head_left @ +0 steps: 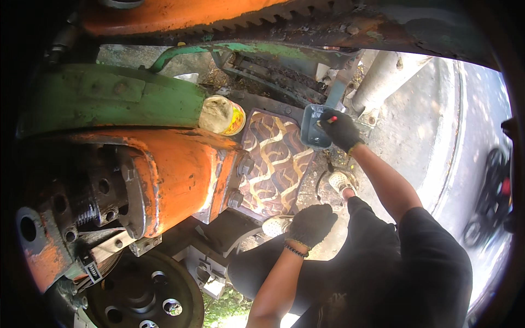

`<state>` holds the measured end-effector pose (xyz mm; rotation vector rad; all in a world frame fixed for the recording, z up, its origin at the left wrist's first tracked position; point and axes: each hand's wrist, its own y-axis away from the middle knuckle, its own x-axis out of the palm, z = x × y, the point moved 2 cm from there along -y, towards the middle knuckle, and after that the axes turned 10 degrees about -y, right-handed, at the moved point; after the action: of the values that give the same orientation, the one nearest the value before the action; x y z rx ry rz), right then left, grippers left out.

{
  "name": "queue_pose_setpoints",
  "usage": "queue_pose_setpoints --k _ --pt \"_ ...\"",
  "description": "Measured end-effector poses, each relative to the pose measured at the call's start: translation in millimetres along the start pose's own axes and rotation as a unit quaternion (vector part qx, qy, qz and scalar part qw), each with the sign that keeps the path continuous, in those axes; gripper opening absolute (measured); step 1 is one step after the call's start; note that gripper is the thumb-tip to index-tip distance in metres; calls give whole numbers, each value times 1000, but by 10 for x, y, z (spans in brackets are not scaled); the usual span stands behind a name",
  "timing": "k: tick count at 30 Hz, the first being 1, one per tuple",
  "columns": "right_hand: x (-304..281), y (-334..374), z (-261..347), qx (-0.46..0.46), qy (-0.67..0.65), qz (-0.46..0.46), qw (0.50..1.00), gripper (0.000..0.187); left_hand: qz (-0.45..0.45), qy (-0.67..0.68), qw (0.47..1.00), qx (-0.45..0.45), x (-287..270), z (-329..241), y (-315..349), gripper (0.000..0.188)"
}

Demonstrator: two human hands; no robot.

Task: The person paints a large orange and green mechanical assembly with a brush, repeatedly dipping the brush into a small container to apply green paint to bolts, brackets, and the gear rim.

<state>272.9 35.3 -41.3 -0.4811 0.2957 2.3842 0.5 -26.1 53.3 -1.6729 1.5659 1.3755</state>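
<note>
My right hand, in a dark work glove, is closed on a thin tool with a red end. Most of that tool is hidden, so its kind does not show. The hand is over the right side of a shallow blue-grey plastic tray; something pale lies in it near my fingers. My left hand, gloved too with a beaded bracelet at the wrist, lies on my bent leg and holds nothing visible. Left of the tray lies a brown patterned mat.
Big orange machine parts with bolts fill the left, beside a green curved guard. A yellow-labelled tub stands by the mat. A toothed orange part crosses above. A pale post rises at right; beyond runs a road with a motorcycle.
</note>
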Motion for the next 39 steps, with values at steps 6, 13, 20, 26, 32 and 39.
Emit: queue_pose_setpoints --k 6,13,20,26,32,39 --pt "807 -321 -517 -19 120 139 983 28 -51 69 996 -37 -389 -205 -15 18" --pt "628 -382 -715 -6 181 117 976 35 -41 134 990 -25 -354 -174 -89 23" --pt "-190 -30 -468 50 -131 -11 990 30 -49 132 989 -51 -397 -115 -84 25" --pt "-478 318 -646 59 -136 -42 988 31 54 91 993 -45 -489 -152 -170 28" --pt "-743 586 -386 -20 6 -52 998 29 29 78 995 -53 -478 -170 -163 28" --pt "-712 656 49 -153 -147 -114 971 16 -174 14 980 99 -734 134 286 31"
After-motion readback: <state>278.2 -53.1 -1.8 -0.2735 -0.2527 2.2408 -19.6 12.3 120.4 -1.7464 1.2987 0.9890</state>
